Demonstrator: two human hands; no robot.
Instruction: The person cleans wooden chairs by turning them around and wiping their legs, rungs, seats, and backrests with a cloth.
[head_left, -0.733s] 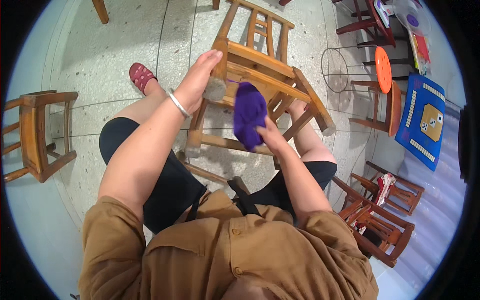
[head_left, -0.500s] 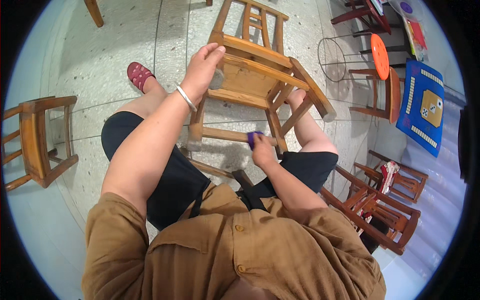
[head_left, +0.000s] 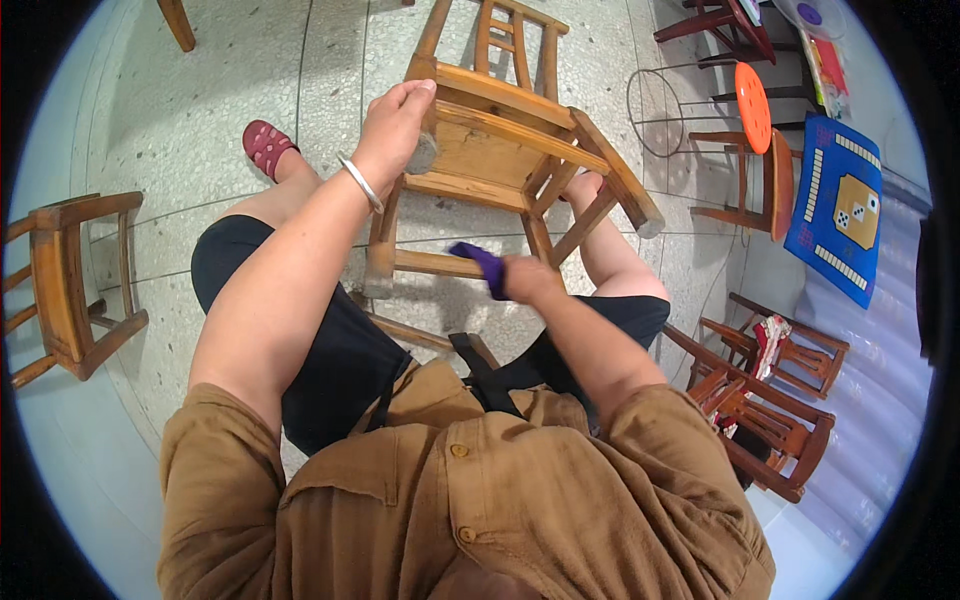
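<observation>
A wooden chair (head_left: 482, 150) lies tipped over on the floor between my knees, its underside and legs turned toward me. My left hand (head_left: 396, 125) is closed round one of its legs at the upper left, below a silver bangle. In my right hand (head_left: 530, 280) is a purple cloth (head_left: 485, 266), bunched at the fingers with one end sticking out to the left. The cloth is at the chair's near crossbar (head_left: 428, 262); whether it presses on the wood I cannot tell.
Another wooden chair (head_left: 65, 280) lies at the left. To the right are a round wire stand (head_left: 655, 112), an orange-topped stool (head_left: 752, 108), a blue patterned mat (head_left: 830, 225) and several dark wooden chairs (head_left: 775, 425). My feet are on either side of the chair.
My right hand has shifted slightly, and the purple cloth now stretches out leftward along the crossbar. My left hand keeps its hold on the leg. The whole view has shifted a little.
</observation>
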